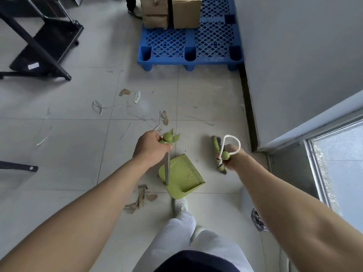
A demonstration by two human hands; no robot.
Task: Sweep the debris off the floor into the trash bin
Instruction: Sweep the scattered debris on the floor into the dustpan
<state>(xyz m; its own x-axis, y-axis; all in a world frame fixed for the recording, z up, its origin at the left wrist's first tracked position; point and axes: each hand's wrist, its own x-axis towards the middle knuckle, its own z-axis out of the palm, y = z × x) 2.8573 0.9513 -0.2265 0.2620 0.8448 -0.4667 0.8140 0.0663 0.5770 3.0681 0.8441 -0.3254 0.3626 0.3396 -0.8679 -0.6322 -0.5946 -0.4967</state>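
Observation:
My left hand grips the green top of a metal pole that runs down to a green dustpan standing on the tiled floor in front of my feet. My right hand grips the green-capped top of the broom handle, where a white cord loop sticks up; the green broom head shows just left of that hand. Brown cardboard scraps lie left of the dustpan. More scraps and thin strips are scattered on the tiles ahead. A dark bin's edge peeks out under my right forearm.
A blue plastic pallet with cardboard boxes stands ahead against the grey wall. A black stand on casters is at the upper left. A glass door frame is on the right. Another person's shoe shows by the boxes.

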